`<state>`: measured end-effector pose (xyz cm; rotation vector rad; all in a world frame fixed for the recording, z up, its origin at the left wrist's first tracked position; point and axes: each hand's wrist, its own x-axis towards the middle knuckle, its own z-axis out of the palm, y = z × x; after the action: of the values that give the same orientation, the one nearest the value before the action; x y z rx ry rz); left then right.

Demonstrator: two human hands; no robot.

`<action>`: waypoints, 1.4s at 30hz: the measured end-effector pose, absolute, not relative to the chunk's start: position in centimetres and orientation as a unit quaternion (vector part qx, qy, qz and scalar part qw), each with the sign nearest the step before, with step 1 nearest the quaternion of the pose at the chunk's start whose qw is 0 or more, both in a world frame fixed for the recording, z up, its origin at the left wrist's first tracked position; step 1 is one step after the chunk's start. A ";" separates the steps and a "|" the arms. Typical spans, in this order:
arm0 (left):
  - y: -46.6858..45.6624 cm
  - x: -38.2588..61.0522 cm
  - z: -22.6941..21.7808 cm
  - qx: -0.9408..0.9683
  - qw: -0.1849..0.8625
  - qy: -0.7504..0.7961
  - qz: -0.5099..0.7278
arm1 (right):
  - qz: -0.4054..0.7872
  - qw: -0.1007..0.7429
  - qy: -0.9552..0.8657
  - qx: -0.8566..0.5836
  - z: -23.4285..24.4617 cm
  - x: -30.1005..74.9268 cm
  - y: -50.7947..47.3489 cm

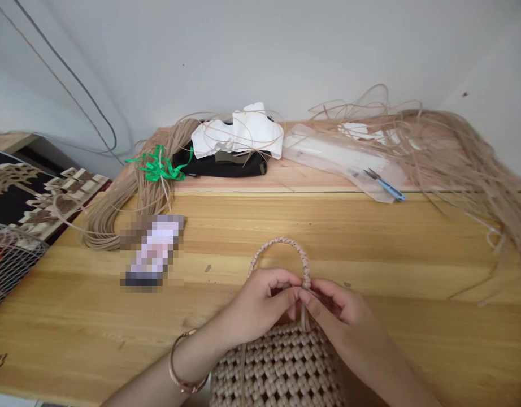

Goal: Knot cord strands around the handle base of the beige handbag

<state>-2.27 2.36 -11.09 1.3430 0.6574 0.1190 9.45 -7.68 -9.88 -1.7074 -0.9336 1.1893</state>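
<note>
prob. wrapping the lower r. end of the braided handle point(305, 265), where bare strands point(305, 322) run down to the woven bag point(277, 362); next move likely calls for a snug pull w/ steady pinch. l. hand point(260, 302) & r. hand point(343, 314) both narrow, fingertips pinching handle end + strands, thumbs abt touching. bag's just below both hands, worktop point(391, 249) beyond.

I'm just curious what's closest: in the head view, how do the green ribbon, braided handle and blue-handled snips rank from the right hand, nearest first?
1. Braided handle: right beside the right hand.
2. Blue-handled snips: farther back, toward the right.
3. Green ribbon: well over to the left.
</note>
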 end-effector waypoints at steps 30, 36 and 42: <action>1.5 -2.7 -11.2 0.667 0.640 0.370 0.094 | 0.508 0.537 -0.230 -0.633 -13.0 8.7 -8.0; 2.0 -2.7 -10.9 0.560 0.739 0.369 0.069 | 0.513 0.560 -0.224 -0.610 -12.9 8.7 -8.1; 2.3 -2.9 -11.3 0.520 0.772 0.364 0.031 | 0.527 0.559 -0.216 -0.603 -13.1 8.7 -8.2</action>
<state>-2.90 2.35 -11.25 1.1281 0.7895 0.0662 8.74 -8.22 -13.05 -1.4225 -0.5098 1.2418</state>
